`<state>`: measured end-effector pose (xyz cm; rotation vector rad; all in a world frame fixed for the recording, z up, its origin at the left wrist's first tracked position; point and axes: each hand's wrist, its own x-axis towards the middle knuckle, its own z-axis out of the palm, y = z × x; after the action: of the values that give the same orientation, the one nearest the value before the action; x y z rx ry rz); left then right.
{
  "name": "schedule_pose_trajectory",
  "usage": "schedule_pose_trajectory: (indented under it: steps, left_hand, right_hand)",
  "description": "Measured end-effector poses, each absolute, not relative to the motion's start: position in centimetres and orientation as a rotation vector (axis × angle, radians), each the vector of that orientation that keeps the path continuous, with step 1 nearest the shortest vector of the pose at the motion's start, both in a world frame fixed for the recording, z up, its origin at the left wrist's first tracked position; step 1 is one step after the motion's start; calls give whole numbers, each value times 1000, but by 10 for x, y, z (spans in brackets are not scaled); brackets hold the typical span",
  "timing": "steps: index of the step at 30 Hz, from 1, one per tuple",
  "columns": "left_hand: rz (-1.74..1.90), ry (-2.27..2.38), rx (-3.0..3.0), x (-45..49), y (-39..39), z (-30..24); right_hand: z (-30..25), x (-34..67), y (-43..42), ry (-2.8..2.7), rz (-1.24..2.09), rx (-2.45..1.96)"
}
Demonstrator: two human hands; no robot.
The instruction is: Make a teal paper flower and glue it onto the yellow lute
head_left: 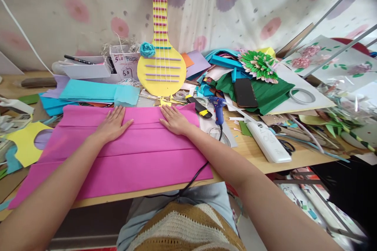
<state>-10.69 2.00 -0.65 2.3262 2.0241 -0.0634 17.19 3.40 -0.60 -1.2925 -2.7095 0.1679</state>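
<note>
On the near half of the table point(250, 151) lies one big pink paper sheet point(132, 160), and it's pretty much the only open patch on the whole desk. Its near edge runs right along the table's near edge, and its right edge stops just short of a black cable point(193, 178) that drops off the front. At least two creases cross it from left to right. Both hands are open, palms down and fingers spread flat on the far folded band: left hand point(112, 125) left of the middle, right hand point(175, 119) near the sheet's far right corner, neither gripping anything. Clutter crowds the far edge. One yellow paper guitar point(161, 66) leans up against the curtain, and turquoise paper point(97, 92) is stacked just past the left hand. Just beyond the right hand there's one yellow-and-black cutter point(200, 108) and one blue glue gun point(217, 108). Further right I count one black phone point(245, 92) on green paper, one white remote point(268, 141) angled toward the near right edge, one tape ring point(302, 96) and one green paper flower point(259, 66). One yellow cut-out point(25, 143) sits off the sheet's left side. Bare wood only shows in a small strip between the sheet and the remote.
</note>
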Motion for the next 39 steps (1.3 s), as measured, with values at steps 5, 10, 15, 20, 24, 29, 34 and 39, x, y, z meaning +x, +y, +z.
schedule_pose_trajectory:
  steps: [5, 10, 15, 20, 24, 29, 34, 39]
  left_hand:
    - [-52, 2047, 2300, -109, 20, -7]
    - [-38, 2044, 2302, -107, 20, -7]
    - [-66, 2148, 2220, -113, 19, -5]
    - [4, 2288, 2104, -120, 18, -4]
    - [35, 2401, 1994, -118, 16, -4]
    - [68, 2455, 1922, -116, 14, -1]
    - [31, 2530, 1817, -131, 17, 5]
    - [-4, 2519, 1755, -149, 21, 10]
  right_hand:
    - [-6, 172, 34, -2687, 186, -1285]
    - [-10, 172, 37, -2706, 168, -1272]
    - [-10, 172, 36, -2707, 163, -1285]
    - [-12, 172, 36, -2685, 155, -1271]
    - [-15, 172, 38, -2687, 153, -1279]
    - [-12, 171, 36, -2708, 155, -1292]
    - [-11, 171, 35, -2712, 163, -1294]
    - [-11, 171, 35, -2704, 170, -1307]
